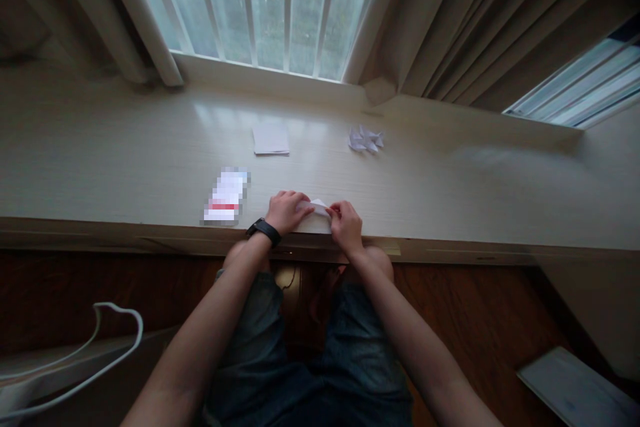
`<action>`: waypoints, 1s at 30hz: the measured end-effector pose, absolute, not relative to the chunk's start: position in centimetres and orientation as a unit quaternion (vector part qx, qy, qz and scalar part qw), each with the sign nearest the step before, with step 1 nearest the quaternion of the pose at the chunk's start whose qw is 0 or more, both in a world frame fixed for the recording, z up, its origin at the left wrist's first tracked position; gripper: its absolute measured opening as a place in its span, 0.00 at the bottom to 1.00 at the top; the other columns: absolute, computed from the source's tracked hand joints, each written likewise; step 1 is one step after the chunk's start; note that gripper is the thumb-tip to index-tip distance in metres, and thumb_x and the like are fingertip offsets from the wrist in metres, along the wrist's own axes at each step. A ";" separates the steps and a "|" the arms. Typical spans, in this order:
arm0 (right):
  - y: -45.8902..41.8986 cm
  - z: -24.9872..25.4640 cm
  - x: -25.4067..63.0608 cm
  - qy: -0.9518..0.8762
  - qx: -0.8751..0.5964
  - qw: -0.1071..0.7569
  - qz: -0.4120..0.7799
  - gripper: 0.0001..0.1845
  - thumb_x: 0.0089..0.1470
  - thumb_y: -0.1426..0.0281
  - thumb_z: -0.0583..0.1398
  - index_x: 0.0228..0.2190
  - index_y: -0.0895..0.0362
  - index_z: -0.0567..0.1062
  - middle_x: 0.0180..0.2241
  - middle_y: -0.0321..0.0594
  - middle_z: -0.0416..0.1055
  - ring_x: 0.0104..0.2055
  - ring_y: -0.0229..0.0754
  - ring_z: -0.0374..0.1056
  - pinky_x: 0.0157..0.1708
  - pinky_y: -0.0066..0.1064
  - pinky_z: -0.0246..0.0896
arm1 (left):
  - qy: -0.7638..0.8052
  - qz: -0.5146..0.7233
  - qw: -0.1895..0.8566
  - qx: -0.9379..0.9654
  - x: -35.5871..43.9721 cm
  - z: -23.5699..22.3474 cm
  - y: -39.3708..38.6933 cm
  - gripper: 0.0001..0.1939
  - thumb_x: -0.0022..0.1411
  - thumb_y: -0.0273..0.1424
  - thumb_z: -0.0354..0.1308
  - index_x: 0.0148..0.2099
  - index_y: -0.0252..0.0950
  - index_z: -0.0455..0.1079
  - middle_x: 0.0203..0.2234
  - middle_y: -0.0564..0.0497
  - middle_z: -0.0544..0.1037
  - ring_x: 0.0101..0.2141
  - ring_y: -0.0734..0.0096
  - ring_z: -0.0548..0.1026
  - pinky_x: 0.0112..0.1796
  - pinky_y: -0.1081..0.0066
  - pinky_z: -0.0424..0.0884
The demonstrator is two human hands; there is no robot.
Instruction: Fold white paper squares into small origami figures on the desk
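Note:
Between my two hands is a small piece of white folded paper [318,205], close to the front edge of the pale wooden ledge. My left hand [287,211], with a black watch [265,231] on its wrist, pinches the paper's left end. The right end is gripped by the closed fingers of my right hand [345,223]. Part of the paper is covered by my fingers, so its full shape cannot be made out.
A stack of white paper squares [271,139] and a cluster of folded paper pieces [366,139] lie farther back on the ledge [465,193]. To the left is a blurred-out phone-like device [226,196]. Curtains [440,27] frame the barred window; a white cable [135,320] loops at lower left.

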State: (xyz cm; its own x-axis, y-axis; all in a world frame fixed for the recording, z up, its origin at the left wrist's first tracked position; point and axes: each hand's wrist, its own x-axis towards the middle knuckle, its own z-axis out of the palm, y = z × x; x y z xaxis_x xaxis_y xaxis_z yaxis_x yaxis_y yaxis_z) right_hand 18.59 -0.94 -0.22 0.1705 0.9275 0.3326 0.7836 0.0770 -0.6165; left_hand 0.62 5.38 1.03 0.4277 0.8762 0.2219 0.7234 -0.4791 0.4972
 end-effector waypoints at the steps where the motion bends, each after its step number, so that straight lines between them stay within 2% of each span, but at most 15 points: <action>1: -0.9 -0.2 18.7 -0.631 -0.671 0.375 0.105 0.07 0.59 0.66 0.53 0.32 0.55 0.69 0.34 0.42 0.70 0.38 0.43 0.64 0.40 0.33 0.57 | 0.481 0.237 0.177 0.825 0.6 1.1 5.4 0.16 0.60 0.44 0.56 0.43 0.39 0.74 0.37 0.47 0.78 0.42 0.61 0.71 0.44 0.65 0.64; 4: -0.7 0.1 19.1 -0.621 -0.663 0.399 0.123 0.07 0.58 0.66 0.54 0.31 0.55 0.69 0.33 0.41 0.69 0.37 0.43 0.64 0.39 0.33 0.58 | 0.490 0.261 0.232 0.799 0.6 1.5 5.3 0.17 0.60 0.44 0.56 0.44 0.39 0.73 0.32 0.49 0.78 0.35 0.65 0.74 0.38 0.67 0.67; 7: -0.7 0.4 19.2 -0.616 -0.651 0.422 0.137 0.08 0.57 0.65 0.55 0.30 0.55 0.69 0.32 0.40 0.69 0.36 0.42 0.64 0.39 0.32 0.59 | 0.474 0.297 0.343 0.755 0.7 1.8 5.0 0.18 0.57 0.43 0.59 0.45 0.38 0.73 0.27 0.50 0.78 0.29 0.69 0.74 0.32 0.70 0.68; 10: -0.7 0.7 19.0 -0.617 -0.628 0.449 0.151 0.08 0.57 0.64 0.57 0.30 0.55 0.70 0.34 0.41 0.70 0.37 0.41 0.65 0.40 0.32 0.60 | 0.428 0.346 0.476 0.687 0.9 2.0 4.6 0.18 0.54 0.42 0.62 0.42 0.33 0.73 0.28 0.47 0.79 0.27 0.70 0.75 0.29 0.70 0.71; 12: -0.6 0.8 18.9 -0.609 -0.619 0.462 0.177 0.09 0.56 0.63 0.57 0.30 0.55 0.70 0.37 0.42 0.71 0.39 0.41 0.66 0.40 0.31 0.61 | 0.420 0.374 0.527 0.637 1.0 1.9 4.4 0.18 0.52 0.41 0.64 0.37 0.31 0.73 0.28 0.45 0.79 0.27 0.69 0.76 0.29 0.69 0.73; 17: 0.0 0.3 18.9 -0.564 -0.626 0.457 0.285 0.14 0.54 0.58 0.58 0.31 0.57 0.71 0.30 0.41 0.73 0.33 0.41 0.68 0.34 0.31 0.63 | 0.429 0.411 0.586 0.551 1.0 1.7 4.0 0.21 0.48 0.42 0.67 0.36 0.29 0.73 0.26 0.46 0.79 0.30 0.65 0.78 0.33 0.65 0.76; 23: 0.4 0.0 19.2 -0.551 -0.584 0.490 0.339 0.17 0.50 0.55 0.61 0.30 0.58 0.72 0.27 0.40 0.72 0.30 0.40 0.67 0.31 0.31 0.63 | 0.412 0.410 0.633 0.511 0.7 1.5 4.1 0.28 0.48 0.41 0.69 0.47 0.31 0.68 0.27 0.47 0.78 0.31 0.62 0.80 0.34 0.63 0.78; 30: 0.4 -0.3 19.2 -0.555 -0.581 0.491 0.337 0.20 0.48 0.52 0.62 0.27 0.58 0.73 0.24 0.38 0.70 0.26 0.38 0.64 0.27 0.30 0.59 | 0.420 0.417 0.657 0.467 0.8 1.3 4.2 0.25 0.44 0.38 0.71 0.40 0.28 0.70 0.25 0.47 0.78 0.29 0.64 0.79 0.34 0.65 0.78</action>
State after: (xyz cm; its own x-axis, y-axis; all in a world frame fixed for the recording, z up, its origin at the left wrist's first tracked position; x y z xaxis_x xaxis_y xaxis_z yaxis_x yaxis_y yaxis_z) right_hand 19.23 0.44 -0.26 0.1555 0.9758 0.1534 0.3141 0.0984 -0.9443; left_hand 0.83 4.24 1.27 0.3000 0.9401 -0.1622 -0.1564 0.2162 0.9637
